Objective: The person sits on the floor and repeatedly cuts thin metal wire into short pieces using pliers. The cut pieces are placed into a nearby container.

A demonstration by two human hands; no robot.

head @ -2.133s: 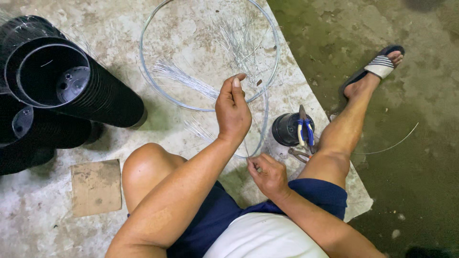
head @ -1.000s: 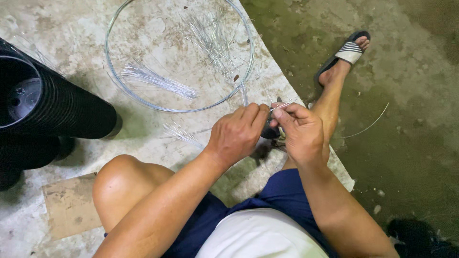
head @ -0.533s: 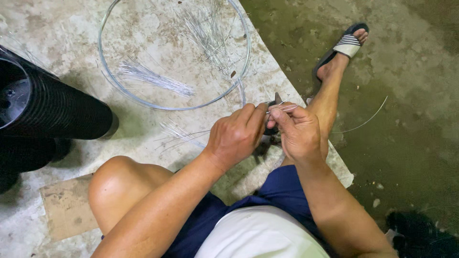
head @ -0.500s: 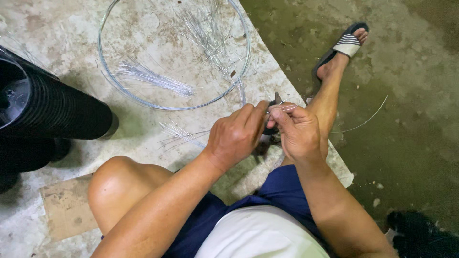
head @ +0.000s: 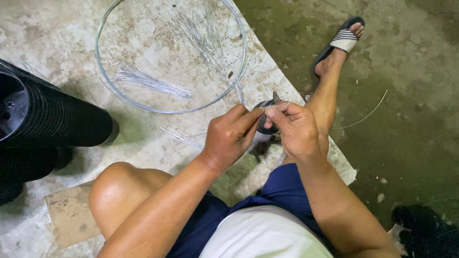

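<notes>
My left hand [head: 229, 136] and my right hand [head: 294, 129] meet fingertip to fingertip above my lap. Both pinch a short thin wire [head: 285, 103], whose end sticks out past my right index finger. A large wire hoop [head: 162, 112] lies on the concrete just beyond the hands, and its loose tail [head: 239, 93] runs down toward my left fingertips. Bundles of cut wire pieces [head: 153, 82] lie inside the hoop, with more [head: 179, 136] beside my left hand. A small black pot [head: 264, 128] is partly hidden behind my fingers.
Stacked black plastic pots [head: 52, 119] lie on their side at the left. A cardboard piece [head: 69, 215] sits by my left knee. My right leg stretches out to a sandalled foot [head: 342, 38]. A loose curved wire [head: 363, 117] lies on the dark floor at the right.
Two seconds ago my left hand was raised over the hoop and my right hand sat low by my thigh. They have since come together on the wire and stayed there.
</notes>
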